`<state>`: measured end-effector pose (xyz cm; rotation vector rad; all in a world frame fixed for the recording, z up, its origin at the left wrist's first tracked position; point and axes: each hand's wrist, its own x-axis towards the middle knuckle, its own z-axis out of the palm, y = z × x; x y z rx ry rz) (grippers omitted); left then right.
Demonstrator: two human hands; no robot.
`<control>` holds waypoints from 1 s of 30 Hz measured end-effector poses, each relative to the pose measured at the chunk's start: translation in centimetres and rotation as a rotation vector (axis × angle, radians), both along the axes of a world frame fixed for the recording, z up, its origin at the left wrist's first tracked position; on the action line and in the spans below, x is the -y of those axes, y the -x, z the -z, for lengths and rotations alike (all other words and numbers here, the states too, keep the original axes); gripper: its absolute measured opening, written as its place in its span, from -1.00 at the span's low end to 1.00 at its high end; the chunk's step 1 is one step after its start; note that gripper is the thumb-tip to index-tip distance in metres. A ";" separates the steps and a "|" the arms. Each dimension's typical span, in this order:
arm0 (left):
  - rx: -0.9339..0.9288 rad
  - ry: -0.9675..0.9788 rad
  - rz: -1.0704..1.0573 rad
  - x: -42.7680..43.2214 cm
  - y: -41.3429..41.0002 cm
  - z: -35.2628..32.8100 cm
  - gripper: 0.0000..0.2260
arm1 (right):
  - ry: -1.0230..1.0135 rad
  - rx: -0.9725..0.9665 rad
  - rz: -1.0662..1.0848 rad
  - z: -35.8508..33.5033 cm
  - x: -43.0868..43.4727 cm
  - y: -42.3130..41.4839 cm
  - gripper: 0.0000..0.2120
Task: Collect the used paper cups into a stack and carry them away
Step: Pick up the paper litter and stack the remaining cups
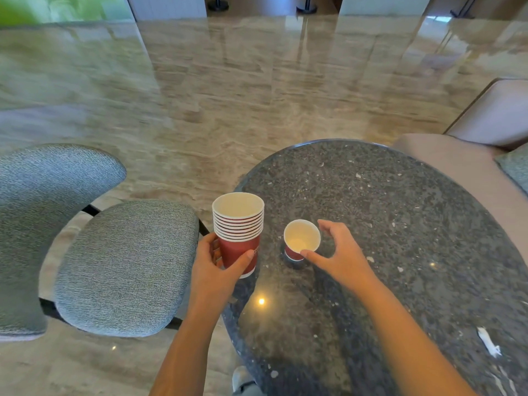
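Note:
My left hand [213,267] grips a stack of several red paper cups [238,232] with white rims, held upright at the left edge of the round dark stone table [400,224]. A single red paper cup [301,238] stands upright on the table just to the right of the stack, empty and white inside. My right hand [340,252] curves around this cup from the right. Its thumb tip touches the cup's near side, while the fingers hover a little off the far rim.
A grey upholstered chair [123,267] stands to the left of the table on the glossy marble floor [228,95]. A beige sofa [485,124] sits behind the table at the right. A scrap of white paper [488,342] lies near the table's right front.

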<state>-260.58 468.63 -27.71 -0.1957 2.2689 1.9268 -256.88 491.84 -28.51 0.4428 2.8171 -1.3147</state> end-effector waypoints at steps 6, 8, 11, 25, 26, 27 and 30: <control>-0.012 0.034 0.010 0.2 2.1 0.6 -0.42 | -0.066 0.029 0.014 1.5 0.6 1.5 -0.18; 0.001 0.022 0.019 0.1 2.7 0.9 -0.44 | -0.088 0.033 0.011 1.8 0.6 1.7 -0.15; 0.030 0.002 0.028 -0.3 3.3 1.4 -0.42 | -0.093 0.054 0.019 2.2 0.6 2.0 -0.12; 0.048 0.011 0.080 -1.8 4.1 2.1 -0.44 | -0.105 0.116 0.007 2.9 0.5 2.2 -0.09; 0.050 0.013 0.080 -1.7 4.1 2.2 -0.43 | -0.103 0.120 0.004 3.0 0.5 2.2 -0.09; 0.053 0.013 0.080 -1.6 4.1 2.3 -0.42 | -0.101 0.126 0.001 3.1 0.6 2.2 -0.09; 0.059 0.014 0.080 -1.5 4.1 2.4 -0.40 | -0.087 0.131 -0.004 3.3 0.8 2.2 -0.09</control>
